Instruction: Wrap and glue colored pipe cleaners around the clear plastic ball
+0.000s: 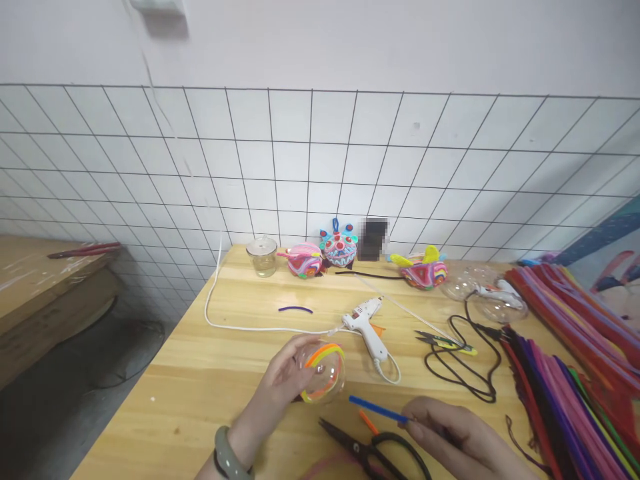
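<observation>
Holding the clear plastic ball (324, 373) in my left hand (280, 387), I have my fingers curled around its far side so it sits just above the wooden table (200, 373), near the front edge. An orange and a yellow-green pipe cleaner already ring its rim, so I judge the wrapping as begun but far from finished: most of the shell is bare and see-through. My right hand (455, 437) pinches one end of a blue pipe cleaner (377, 409) between thumb and fingertips, its free end pointing toward the ball but not touching it. That piece is not yet on the ball, and neither is the short orange scrap (369, 422) lying just beside it.

The black scissors (373, 453) lie on the table between my two hands, close under the blue piece. The white glue gun (367, 327) rests on its side just beyond the ball, its white cord (220, 307) looping away to the left, well clear of my hands. A purple pipe cleaner piece (295, 309) lies alone farther back. Small snips (445, 342) and a tangled black cable (470, 373) sit to the right, and past them a thick heap of pipe cleaners (565, 347) covers that side. Along the tiled wall stand a glass jar (262, 256), three finished colourful ornaments (339, 245) and another clear shell (483, 290). Nothing lies between the blue piece and the ball; only the scissors crowd my right hand.
</observation>
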{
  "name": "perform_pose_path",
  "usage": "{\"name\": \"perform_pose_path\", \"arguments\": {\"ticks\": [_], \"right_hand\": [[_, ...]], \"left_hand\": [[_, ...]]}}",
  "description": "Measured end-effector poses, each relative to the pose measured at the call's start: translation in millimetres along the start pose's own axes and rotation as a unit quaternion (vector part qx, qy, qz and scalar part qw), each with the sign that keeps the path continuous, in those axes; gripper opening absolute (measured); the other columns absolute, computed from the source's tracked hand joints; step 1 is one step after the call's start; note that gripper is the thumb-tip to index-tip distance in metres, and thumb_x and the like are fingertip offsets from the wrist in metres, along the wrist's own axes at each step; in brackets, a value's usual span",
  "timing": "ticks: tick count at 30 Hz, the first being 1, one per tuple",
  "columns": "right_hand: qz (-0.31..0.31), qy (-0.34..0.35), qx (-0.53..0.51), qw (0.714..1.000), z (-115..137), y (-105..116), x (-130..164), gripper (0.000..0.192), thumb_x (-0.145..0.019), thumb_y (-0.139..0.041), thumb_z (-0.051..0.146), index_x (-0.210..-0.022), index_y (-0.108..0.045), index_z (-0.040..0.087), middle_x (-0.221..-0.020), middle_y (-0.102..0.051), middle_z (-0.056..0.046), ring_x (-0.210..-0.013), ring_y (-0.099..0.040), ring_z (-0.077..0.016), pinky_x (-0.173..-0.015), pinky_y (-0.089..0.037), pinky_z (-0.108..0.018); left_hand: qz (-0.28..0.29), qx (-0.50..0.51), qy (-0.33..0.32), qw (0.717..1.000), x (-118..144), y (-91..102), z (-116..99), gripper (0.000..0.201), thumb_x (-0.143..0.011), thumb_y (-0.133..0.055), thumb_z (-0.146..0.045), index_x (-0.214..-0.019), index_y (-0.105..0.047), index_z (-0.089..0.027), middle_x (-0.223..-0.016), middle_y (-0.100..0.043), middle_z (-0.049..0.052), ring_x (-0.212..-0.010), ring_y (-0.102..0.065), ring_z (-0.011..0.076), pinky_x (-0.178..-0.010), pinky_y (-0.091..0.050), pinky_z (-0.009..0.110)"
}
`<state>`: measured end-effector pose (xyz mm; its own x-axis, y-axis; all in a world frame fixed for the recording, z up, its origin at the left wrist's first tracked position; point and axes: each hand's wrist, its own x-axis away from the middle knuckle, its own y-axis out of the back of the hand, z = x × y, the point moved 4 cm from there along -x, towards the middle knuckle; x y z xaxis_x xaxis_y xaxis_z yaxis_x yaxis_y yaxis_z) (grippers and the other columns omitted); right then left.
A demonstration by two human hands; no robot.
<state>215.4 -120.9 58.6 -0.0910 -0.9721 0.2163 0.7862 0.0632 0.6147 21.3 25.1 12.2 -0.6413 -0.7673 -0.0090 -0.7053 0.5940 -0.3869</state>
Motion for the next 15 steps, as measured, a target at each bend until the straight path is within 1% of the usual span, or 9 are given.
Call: {"name": "perform_pose_path", "arguments": {"ticks": [3,6,8,10,12,13,15], "right_hand": [[-0.018,0.02,0.028,0.999,0,2,-6,0.035,-0.092,-0.046,0.042,-0.074,-0.067,0.021,-0.075,-0.069,-0.003,-0.072,-0.065,-0.0182,-0.066,-0.05,-0.021],[0.019,0.025,0.055,0.998,-5,-3,-10,0.033,-0.093,-0.047,0.037,-0.075,-0.069,0.022,-0.078,-0.071,-0.003,-0.074,-0.065,-0.0179,-0.067,-0.049,-0.022],[0.051,0.018,0.071,0.996,-12,-9,-12,0.03,-0.094,-0.048,0.033,-0.078,-0.071,0.022,-0.081,-0.073,-0.003,-0.077,-0.067,-0.0186,-0.069,-0.049,-0.023],[0.057,0.012,0.093,0.994,-20,-15,-13,0.027,-0.092,-0.049,0.031,-0.082,-0.073,0.024,-0.084,-0.074,-0.003,-0.079,-0.068,-0.0203,-0.07,-0.05,-0.025],[0.051,0.015,0.107,0.993,-25,-18,-15,0.024,-0.09,-0.052,0.029,-0.086,-0.076,0.027,-0.085,-0.076,-0.002,-0.081,-0.07,-0.0219,-0.071,-0.051,-0.026],[0.048,0.019,0.109,0.993,-27,-20,-16,0.024,-0.089,-0.052,0.027,-0.086,-0.076,0.028,-0.084,-0.076,-0.002,-0.08,-0.07,-0.0223,-0.07,-0.051,-0.026],[0.046,0.028,0.099,0.994,-27,-22,-18,0.024,-0.086,-0.054,0.025,-0.083,-0.078,0.03,-0.082,-0.077,-0.001,-0.078,-0.071,-0.0223,-0.068,-0.052,-0.026]], "left_hand": [[-0.076,0.061,0.051,0.994,-1,3.6,7,0.042,-0.074,-0.075,-0.043,-0.11,-0.069,-0.021,-0.112,-0.07,0.011,-0.107,-0.063,0.0296,-0.084,-0.054,0.037],[-0.127,0.126,0.07,0.981,-4,5.5,11,0.041,-0.075,-0.074,-0.045,-0.106,-0.07,-0.019,-0.108,-0.073,0.01,-0.104,-0.065,0.0268,-0.085,-0.054,0.034],[-0.137,0.139,0.078,0.978,-6,5.5,10,0.041,-0.077,-0.071,-0.049,-0.103,-0.07,-0.017,-0.106,-0.074,0.011,-0.101,-0.067,0.026,-0.085,-0.054,0.034],[-0.123,0.148,0.096,0.977,-7,3.9,9,0.049,-0.08,-0.064,-0.055,-0.105,-0.069,-0.013,-0.102,-0.075,0.014,-0.098,-0.069,0.0275,-0.083,-0.055,0.036],[-0.076,0.169,0.111,0.976,-7,0.1,8,0.059,-0.083,-0.056,-0.061,-0.111,-0.067,-0.011,-0.103,-0.074,0.017,-0.099,-0.069,0.029,-0.082,-0.055,0.038],[-0.053,0.178,0.111,0.976,-7,-1.3,7,0.062,-0.082,-0.055,-0.063,-0.115,-0.065,-0.011,-0.105,-0.074,0.018,-0.099,-0.069,0.0294,-0.081,-0.055,0.038],[-0.026,0.181,0.104,0.978,-5,-1.8,6,0.061,-0.078,-0.063,-0.061,-0.117,-0.064,-0.015,-0.109,-0.073,0.016,-0.099,-0.068,0.0284,-0.078,-0.055,0.035]]}}
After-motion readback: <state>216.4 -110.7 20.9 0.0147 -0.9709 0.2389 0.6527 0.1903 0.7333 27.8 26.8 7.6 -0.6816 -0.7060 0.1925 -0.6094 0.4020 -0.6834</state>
